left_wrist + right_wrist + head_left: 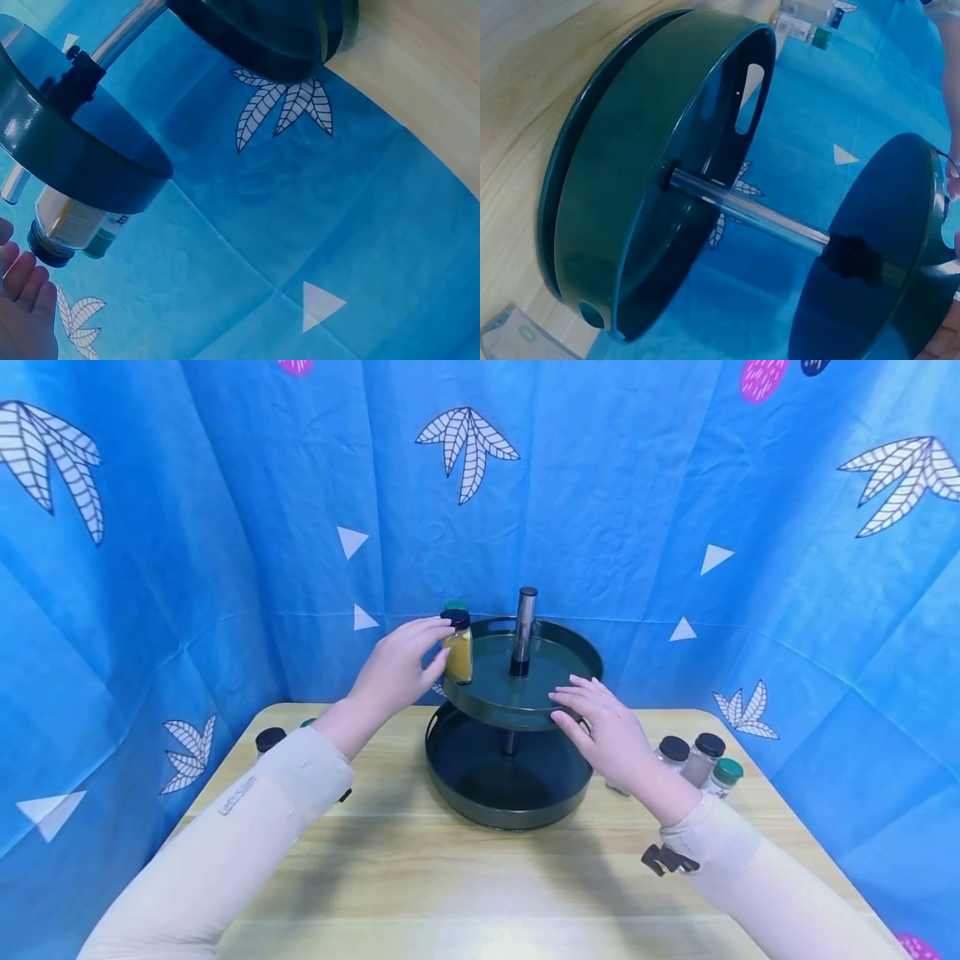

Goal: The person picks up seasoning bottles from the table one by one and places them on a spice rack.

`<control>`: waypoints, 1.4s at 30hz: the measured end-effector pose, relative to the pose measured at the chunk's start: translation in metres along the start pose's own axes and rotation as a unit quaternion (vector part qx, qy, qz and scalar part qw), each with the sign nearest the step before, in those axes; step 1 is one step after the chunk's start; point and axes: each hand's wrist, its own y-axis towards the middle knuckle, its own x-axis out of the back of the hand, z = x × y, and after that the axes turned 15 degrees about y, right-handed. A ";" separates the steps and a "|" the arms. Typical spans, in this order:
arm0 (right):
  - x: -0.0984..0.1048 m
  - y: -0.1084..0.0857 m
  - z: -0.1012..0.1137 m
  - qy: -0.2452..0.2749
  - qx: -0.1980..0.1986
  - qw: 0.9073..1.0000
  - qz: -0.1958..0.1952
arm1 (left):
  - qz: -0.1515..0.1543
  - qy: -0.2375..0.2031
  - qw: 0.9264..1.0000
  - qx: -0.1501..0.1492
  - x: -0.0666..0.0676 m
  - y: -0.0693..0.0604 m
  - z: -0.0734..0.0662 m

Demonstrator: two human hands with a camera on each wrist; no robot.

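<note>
With our left hand (401, 664) and right hand (606, 731) relaxed and empty, we judged that a left-side nudge could topple the black-capped, yellow-filled clear jar (460, 658) on the round dark-green upper tray (558, 652).

On my feed I'm getting glossy, metal-looking trays (504, 717), a shiny chrome-like post (526, 622), smooth wood-grain tabletop (465, 877), and creased, kinda sheeny cloth curtain (600, 493).

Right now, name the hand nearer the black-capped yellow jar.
Left. The left hand is just left of the jar; the right hand is across the upper tray, near its front-right rim.
</note>
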 end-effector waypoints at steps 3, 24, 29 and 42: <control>0.000 0.000 -0.001 -0.003 0.003 1.000 0.000 | -0.006 0.002 1.000 0.001 -0.001 -0.003 0.002; 0.000 0.000 0.004 -0.006 0.001 1.000 0.004 | -0.023 0.013 1.000 -0.005 -0.007 -0.036 0.011; 0.001 0.000 0.004 -0.006 -0.005 1.000 0.007 | -0.021 0.022 1.000 -0.005 -0.010 -0.043 0.013; 0.000 0.000 0.004 -0.009 0.003 1.000 0.005 | -0.005 0.033 0.999 0.014 -0.013 -0.060 0.017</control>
